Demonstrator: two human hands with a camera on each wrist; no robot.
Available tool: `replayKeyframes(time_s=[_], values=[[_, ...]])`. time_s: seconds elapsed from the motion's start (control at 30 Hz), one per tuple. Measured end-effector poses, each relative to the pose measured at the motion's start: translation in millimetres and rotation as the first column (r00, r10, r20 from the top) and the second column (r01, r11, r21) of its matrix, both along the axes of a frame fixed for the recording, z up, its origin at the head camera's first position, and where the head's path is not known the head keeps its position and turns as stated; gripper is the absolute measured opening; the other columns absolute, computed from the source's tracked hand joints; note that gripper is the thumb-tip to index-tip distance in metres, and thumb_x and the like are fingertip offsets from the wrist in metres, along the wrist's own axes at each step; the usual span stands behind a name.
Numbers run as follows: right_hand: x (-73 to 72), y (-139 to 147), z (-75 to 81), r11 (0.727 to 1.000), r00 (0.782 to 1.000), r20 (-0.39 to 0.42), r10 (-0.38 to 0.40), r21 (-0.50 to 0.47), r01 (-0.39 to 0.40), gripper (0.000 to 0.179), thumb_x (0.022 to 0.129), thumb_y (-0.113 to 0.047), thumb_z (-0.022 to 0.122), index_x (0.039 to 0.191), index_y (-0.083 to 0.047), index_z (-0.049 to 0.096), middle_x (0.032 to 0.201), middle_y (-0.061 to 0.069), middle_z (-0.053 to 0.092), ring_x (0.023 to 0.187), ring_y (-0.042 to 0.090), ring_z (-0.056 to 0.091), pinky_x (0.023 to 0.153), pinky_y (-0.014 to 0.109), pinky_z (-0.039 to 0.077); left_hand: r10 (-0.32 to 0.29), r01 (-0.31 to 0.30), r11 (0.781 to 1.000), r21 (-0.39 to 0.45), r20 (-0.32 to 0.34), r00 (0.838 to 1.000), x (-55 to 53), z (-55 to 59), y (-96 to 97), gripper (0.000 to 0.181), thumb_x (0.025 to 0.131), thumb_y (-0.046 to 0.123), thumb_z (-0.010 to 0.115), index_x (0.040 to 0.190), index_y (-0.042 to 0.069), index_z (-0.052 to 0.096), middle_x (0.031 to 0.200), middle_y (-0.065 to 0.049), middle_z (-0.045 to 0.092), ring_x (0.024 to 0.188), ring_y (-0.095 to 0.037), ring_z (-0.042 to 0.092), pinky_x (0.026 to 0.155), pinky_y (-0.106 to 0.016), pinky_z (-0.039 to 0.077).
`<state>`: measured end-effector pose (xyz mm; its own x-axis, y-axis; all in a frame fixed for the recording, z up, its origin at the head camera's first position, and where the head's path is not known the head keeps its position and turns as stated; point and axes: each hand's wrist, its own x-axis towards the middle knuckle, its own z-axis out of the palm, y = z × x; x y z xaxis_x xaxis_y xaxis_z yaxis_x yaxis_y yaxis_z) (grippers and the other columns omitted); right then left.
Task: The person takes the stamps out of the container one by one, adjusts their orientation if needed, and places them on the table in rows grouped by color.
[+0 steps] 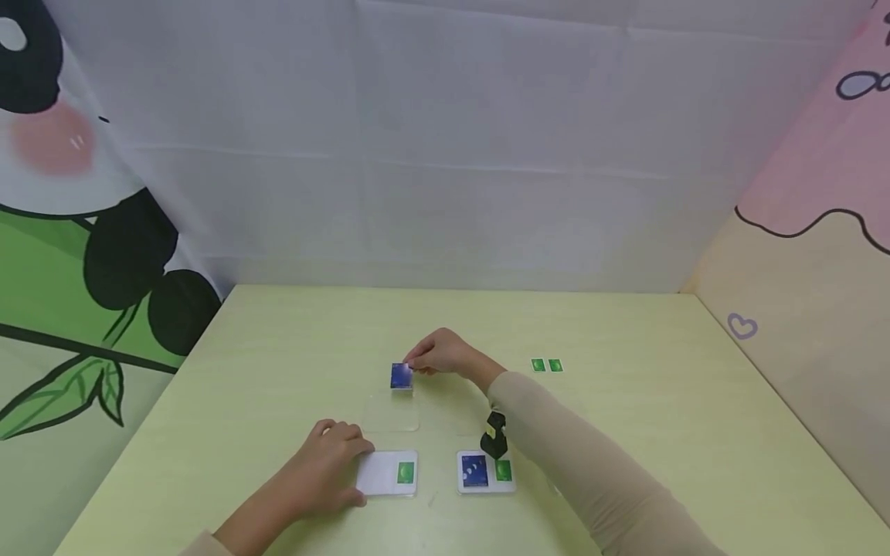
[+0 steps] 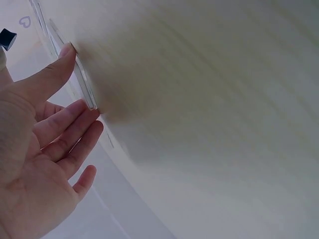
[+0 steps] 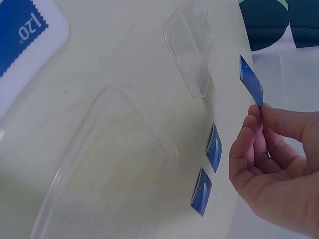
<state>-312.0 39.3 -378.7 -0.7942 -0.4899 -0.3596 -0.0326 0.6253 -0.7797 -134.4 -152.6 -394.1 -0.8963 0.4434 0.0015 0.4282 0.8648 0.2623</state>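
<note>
My right hand [image 1: 441, 351] pinches a small blue stamp [image 1: 401, 376] by its edge between thumb and fingertips, above the far part of the table. The right wrist view shows the stamp [image 3: 251, 81] tilted, with two more blue stamps [image 3: 214, 148] below it on the tabletop. My left hand [image 1: 330, 467] grips the left end of a flat white case [image 1: 378, 475], thumb at the near edge and fingers at the far edge. A green stamp [image 1: 405, 472] lies at that case's right end. In the left wrist view the case [image 2: 84, 82] appears edge-on between thumb and fingers.
Right of it lies another white case [image 1: 486, 488] with a blue stamp [image 1: 475, 471] and a green stamp [image 1: 504, 469]. Clear plastic covers [image 1: 391, 417] rest beyond the cases. Two green stamps [image 1: 547, 365] lie farther right. A white cloth [image 1: 487, 193] hangs behind the table.
</note>
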Motion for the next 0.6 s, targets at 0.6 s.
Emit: replayKeyframes(time_s=[0.6], values=[[-9.8,-5.2,-8.0,0.997,0.997,-0.031,-0.071,0.009,0.072,0.016,0.089,-0.016,0.067,0.099,-0.007,0.076,0.087,0.009,0.073,0.064,0.01,0.056,0.066,0.025,0.054,-0.02,0.02,1.0,0.006,-0.044,0.999,2.0,-3.0,-1.8,0.055,0.059,0.037,0.088,0.103,0.008,0.069,0.097,0.002,0.063,0.093,-0.016,0.056,0.094,-0.049,0.039]])
